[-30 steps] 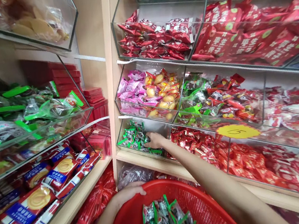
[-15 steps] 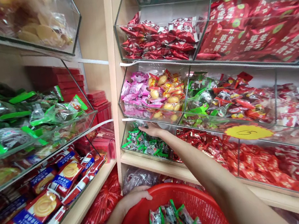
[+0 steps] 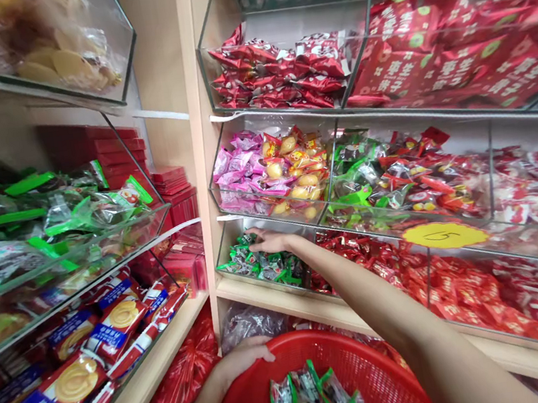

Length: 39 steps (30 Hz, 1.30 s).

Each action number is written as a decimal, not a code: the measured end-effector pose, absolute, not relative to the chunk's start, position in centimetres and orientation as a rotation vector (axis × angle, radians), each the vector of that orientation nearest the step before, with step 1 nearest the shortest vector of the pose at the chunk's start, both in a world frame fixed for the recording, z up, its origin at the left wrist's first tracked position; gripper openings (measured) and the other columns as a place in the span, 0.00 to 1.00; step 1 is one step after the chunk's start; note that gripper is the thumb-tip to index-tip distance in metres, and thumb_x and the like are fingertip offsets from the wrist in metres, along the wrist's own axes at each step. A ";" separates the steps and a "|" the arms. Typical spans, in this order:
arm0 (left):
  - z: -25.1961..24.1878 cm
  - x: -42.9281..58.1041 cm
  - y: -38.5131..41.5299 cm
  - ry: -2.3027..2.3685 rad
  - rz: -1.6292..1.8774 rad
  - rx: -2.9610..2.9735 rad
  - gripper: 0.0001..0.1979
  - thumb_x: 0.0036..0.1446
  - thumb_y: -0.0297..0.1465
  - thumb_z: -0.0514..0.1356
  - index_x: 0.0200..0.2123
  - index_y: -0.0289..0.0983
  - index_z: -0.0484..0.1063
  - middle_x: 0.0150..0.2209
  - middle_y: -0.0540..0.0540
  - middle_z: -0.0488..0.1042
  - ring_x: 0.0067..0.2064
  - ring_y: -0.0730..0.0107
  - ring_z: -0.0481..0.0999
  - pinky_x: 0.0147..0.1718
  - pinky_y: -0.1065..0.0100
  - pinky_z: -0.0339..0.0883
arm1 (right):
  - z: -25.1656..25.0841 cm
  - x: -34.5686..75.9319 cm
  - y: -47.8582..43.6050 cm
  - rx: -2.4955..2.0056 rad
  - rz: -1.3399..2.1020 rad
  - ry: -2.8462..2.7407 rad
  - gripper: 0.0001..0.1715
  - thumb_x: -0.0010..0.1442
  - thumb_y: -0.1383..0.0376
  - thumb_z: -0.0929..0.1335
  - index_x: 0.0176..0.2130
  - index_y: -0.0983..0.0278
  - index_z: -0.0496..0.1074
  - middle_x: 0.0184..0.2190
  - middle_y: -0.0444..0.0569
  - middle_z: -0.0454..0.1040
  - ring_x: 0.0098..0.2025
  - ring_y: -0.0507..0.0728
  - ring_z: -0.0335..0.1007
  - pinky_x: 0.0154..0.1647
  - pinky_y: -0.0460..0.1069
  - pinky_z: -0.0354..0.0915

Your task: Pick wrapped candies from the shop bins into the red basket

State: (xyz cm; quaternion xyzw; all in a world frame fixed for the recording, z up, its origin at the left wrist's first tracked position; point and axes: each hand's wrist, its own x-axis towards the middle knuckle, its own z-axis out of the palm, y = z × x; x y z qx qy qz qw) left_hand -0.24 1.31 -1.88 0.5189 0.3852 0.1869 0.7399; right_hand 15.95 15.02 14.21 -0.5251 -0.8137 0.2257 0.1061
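Note:
My left hand (image 3: 245,358) grips the rim of a red plastic basket (image 3: 351,344), its fingers over the edge. Inside the basket lies a pile of small wrapped sweets (image 3: 311,400) with green-edged clear wrappers and dark contents. My right hand (image 3: 273,240) reaches into the lowest left compartment of the right-hand shelf, over similar green-wrapped sweets (image 3: 271,268). Its fingers are apart and bent a little downward at the pile, with nothing seen in them. Whether the fingertips touch the sweets is hard to make out.
Clear-walled bins hold pink packets (image 3: 243,161), yellow-red packets (image 3: 302,169) and red-wrapped sweets (image 3: 463,280). A yellow price tag (image 3: 446,235) hangs on the front. Biscuit packs (image 3: 55,395) fill the left lower shelf. A wooden upright (image 3: 199,138) divides the shelves.
My right hand has turned, with its fingers now angled down over the sweets. The view has shifted slightly. My left hand keeps its hold on the basket.

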 end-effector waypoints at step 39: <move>-2.5 -0.3 1.4 0.831 0.419 1.142 0.20 0.39 0.28 0.57 0.40 0.37 0.72 0.30 0.51 0.77 0.34 0.66 0.75 0.33 0.70 0.66 | 16.3 18.1 8.9 -1.513 0.592 -2.736 0.22 0.44 0.62 0.72 0.41 0.62 0.70 0.30 0.43 0.69 0.31 0.53 0.64 0.31 0.44 0.59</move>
